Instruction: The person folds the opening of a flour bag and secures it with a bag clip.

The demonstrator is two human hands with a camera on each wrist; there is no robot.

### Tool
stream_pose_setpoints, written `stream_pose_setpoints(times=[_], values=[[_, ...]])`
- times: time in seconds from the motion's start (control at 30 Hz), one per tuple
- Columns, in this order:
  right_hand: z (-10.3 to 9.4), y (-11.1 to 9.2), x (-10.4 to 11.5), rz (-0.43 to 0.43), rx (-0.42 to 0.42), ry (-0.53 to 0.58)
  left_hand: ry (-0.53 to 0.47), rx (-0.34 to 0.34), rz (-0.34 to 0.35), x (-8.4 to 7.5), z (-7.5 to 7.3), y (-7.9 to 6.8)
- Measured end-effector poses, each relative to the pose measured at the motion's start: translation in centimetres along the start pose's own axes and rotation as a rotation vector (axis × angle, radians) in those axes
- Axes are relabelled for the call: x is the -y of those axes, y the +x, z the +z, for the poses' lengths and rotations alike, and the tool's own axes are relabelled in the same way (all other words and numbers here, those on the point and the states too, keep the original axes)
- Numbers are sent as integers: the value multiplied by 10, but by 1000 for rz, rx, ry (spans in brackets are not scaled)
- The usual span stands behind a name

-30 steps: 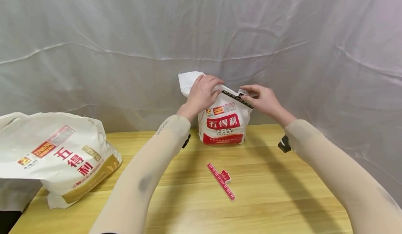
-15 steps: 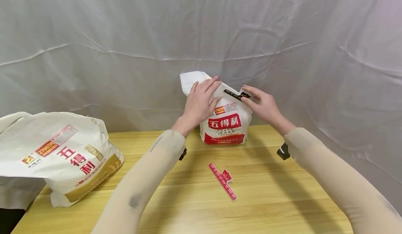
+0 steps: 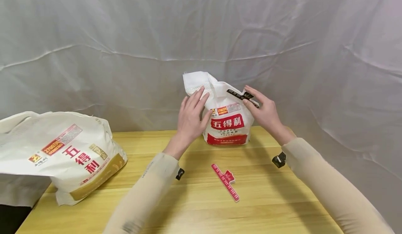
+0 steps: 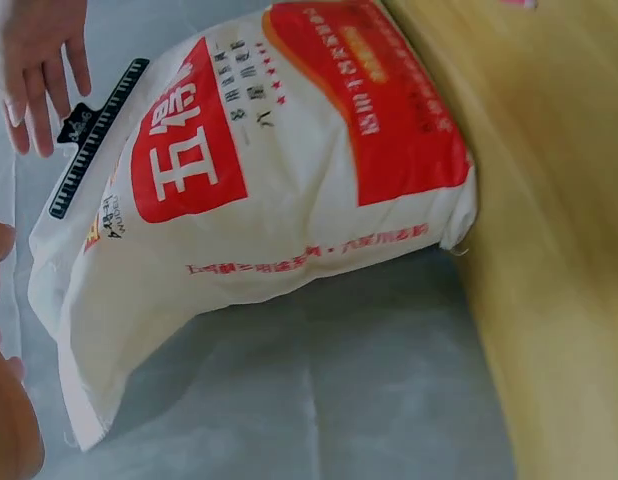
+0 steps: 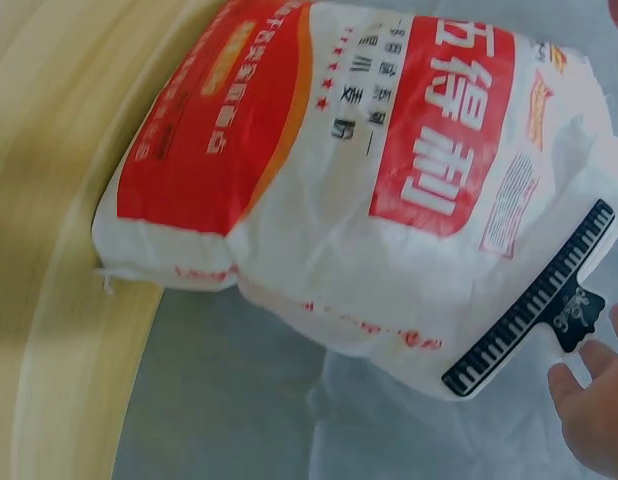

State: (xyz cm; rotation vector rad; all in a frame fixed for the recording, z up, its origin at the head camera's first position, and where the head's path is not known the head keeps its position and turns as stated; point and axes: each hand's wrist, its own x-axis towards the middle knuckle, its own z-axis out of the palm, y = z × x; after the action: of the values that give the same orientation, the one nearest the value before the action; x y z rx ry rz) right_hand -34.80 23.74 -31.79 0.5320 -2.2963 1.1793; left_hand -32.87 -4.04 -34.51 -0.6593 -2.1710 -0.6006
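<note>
Evidently, the red-printed white bag (image 3: 228, 110) stands upright at the far side of the wooden table (image 3: 257, 202), a black clip (image 5: 532, 298) slanting across the right part of its top. The right hand (image 3: 267, 113) holds nothing, thumb and fingers parted near that clip's handle; whether a fingertip touches it, I cannot tell. The left hand (image 3: 190, 118), fingers extended and grasping nothing, is before the bag's left side. Nearer lies a red clip (image 3: 225, 181); a larger bag (image 3: 67, 153) sits at left.

A creased grey sheet (image 3: 150, 24), tinged pink at upper right, hangs behind a yellow wood-grain table (image 3: 198, 195).
</note>
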Motion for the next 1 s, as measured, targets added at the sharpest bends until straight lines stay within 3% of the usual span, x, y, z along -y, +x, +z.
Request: stream_pose_setpoints(times=[0.37,0.63,0.7,0.87,1.0], values=[[14,-13,18,11,-62,122,-35,-135,-167,9,-17,-44],[36,-23,31,-18,-40,181,-42,-267,-241,17,-37,-65],[41,-28,46,-27,-26,202,-34,-291,-256,20,-42,-71],[59,-35,79,-67,-13,301,-11,-345,-303,29,-62,-84],[85,-36,68,-80,2,346,16,-410,-324,35,-82,-96]])
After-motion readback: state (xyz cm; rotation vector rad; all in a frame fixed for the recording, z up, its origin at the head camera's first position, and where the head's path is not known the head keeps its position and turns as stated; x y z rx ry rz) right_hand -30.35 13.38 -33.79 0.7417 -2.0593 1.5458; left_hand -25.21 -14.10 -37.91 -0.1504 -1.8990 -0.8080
